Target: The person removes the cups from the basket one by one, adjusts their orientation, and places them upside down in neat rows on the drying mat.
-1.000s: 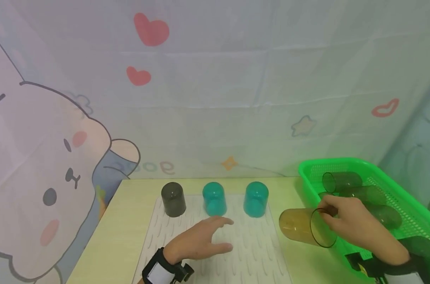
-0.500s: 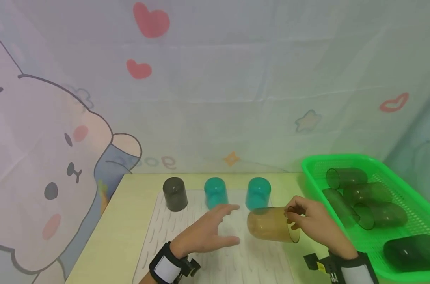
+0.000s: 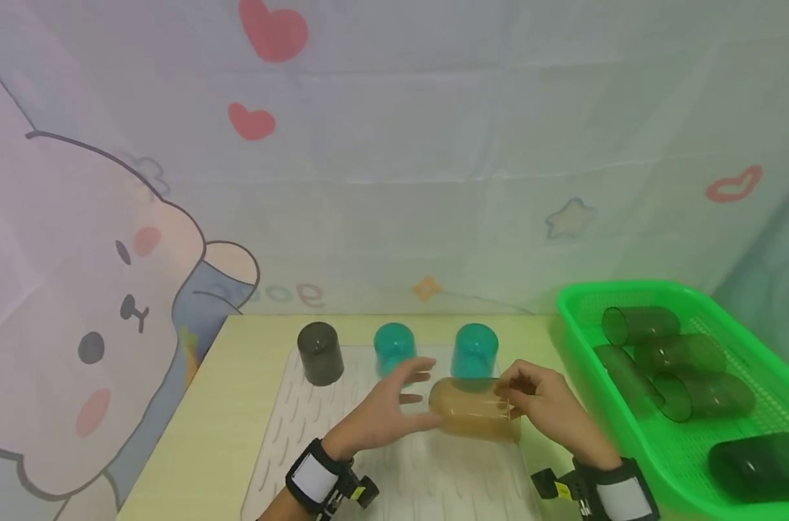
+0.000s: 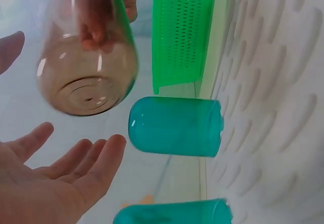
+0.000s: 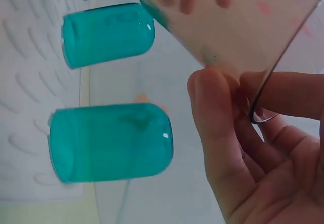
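Amber cup (image 3: pixel 475 418): translucent, lying on its side in the air just above the white ribbed mat (image 3: pixel 303 427), in front of the right-hand teal cup (image 3: pixel 475 350), mouth facing right. Right hand (image 3: pixel 540 409): reaching in from the lower right, thumb and fingers pinching the cup's rim, as the right wrist view is showing. Left hand (image 3: pixel 384 416): reaching in from the lower left, palm turned toward the cup's closed base, fingers spread and relaxed, gripping nothing; whether the fingertips are touching the base cannot be told. Standing upside down along the mat's far edge: dark grey cup (image 3: pixel 319 353), second teal cup (image 3: pixel 394 346). Sitting right of the mat: green basket (image 3: pixel 573 318), holding several dark cups (image 3: pixel 680 358) lying on their sides.
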### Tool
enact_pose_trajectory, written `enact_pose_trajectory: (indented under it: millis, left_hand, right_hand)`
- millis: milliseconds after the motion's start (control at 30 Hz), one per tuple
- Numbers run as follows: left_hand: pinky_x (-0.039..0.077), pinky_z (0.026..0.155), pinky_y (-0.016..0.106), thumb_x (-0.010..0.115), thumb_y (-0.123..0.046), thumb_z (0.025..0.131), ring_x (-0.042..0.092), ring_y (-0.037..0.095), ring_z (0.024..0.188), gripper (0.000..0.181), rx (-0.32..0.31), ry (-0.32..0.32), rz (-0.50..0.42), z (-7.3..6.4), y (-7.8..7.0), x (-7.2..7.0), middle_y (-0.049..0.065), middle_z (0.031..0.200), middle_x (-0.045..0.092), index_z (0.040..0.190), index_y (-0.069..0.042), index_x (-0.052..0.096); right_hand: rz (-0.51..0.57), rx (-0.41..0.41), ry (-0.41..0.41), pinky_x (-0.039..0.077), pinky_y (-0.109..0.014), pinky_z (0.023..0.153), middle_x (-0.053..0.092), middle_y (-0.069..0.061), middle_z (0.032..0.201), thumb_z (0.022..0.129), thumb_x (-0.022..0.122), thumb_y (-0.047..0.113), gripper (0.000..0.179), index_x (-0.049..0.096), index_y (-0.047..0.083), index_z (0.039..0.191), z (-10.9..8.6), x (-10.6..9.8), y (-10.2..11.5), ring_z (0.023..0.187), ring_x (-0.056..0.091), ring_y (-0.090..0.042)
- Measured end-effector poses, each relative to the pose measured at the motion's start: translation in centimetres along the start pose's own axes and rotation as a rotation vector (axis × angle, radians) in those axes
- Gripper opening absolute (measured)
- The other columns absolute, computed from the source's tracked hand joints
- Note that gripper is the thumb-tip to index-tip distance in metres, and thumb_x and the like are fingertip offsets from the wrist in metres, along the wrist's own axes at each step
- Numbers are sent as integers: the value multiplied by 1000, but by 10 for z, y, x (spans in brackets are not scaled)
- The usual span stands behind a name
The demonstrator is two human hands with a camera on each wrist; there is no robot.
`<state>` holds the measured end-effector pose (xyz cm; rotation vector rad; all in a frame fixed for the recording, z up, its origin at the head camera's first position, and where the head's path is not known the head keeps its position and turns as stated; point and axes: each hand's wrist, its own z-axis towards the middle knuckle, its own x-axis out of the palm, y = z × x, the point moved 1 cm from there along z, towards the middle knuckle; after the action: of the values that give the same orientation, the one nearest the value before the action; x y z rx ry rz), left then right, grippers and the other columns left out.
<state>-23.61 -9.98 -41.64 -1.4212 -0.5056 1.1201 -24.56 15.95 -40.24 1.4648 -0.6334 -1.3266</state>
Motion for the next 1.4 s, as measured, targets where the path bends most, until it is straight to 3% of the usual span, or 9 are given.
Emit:
enact_pose_trajectory:
  millis: [233, 367, 467, 700, 933, 1033, 1267, 1400]
  left_hand:
    - [44, 96, 33, 69, -12, 86, 40, 31, 127, 61, 29, 21, -189, 6, 2, 12, 8, 137, 37, 137, -11, 36]
    - [45, 95, 36, 70, -9, 85, 43, 33, 123, 61, 45, 30, -227, 7, 3, 19, 9, 134, 39, 136, -9, 37]
    - [45, 94, 36, 70, -9, 84, 44, 26, 122, 62, 52, 22, -236, 7, 4, 21, 8, 134, 38, 136, -9, 36]
    - [46, 94, 36, 70, -8, 84, 45, 22, 121, 61, 82, 8, -230, 7, 1, 21, 11, 133, 39, 135, -6, 36]
    - [47, 90, 31, 71, -10, 84, 48, 26, 117, 59, 50, 37, -119, 1, -9, 10, 9, 132, 43, 134, -12, 39]
    - [48, 88, 31, 73, -15, 84, 48, 27, 118, 59, 30, 52, -55, 0, -7, 0, 7, 131, 46, 134, -16, 41]
    - [50, 81, 30, 76, -28, 81, 51, 17, 108, 57, -16, 29, 157, -11, -9, -24, -3, 120, 53, 130, -19, 48]
    - [48, 82, 29, 76, -35, 80, 50, 15, 106, 57, -10, 28, 320, -18, -10, -31, -4, 116, 52, 128, -18, 50]
  right_hand:
    - [141, 12, 67, 54, -39, 69, 61, -21, 95, 92, 60, 7, 13, 57, -5, 95, 2, 3, -6, 79, 64, -26]
    - [164, 24, 63, 53, -37, 69, 60, -21, 96, 91, 61, 6, 11, 58, -4, 93, 4, 6, -9, 80, 63, -25]
    - [173, 16, 64, 53, -35, 70, 59, -22, 101, 90, 56, -1, 4, 58, -4, 93, 5, 8, -10, 86, 62, -24]
    - [223, 3, 89, 54, -38, 73, 55, -26, 107, 88, 51, -8, 12, 56, -9, 99, 6, 10, -12, 91, 62, -22]
    - [141, -36, 164, 54, -39, 74, 62, -21, 104, 95, 58, 13, 23, 56, -6, 108, 3, 4, -9, 87, 65, -27]
    - [71, -48, 168, 54, -38, 73, 62, -21, 104, 95, 59, 16, 25, 56, -4, 109, 2, 1, -9, 90, 63, -29]
    - [-233, -58, 182, 50, -35, 74, 63, -6, 105, 96, 58, 25, 24, 61, 5, 109, -3, -7, -5, 94, 59, -26]
    - [-306, -27, 242, 48, -39, 75, 62, -6, 107, 96, 56, 29, 28, 60, 7, 111, -6, -9, -3, 96, 58, -28]
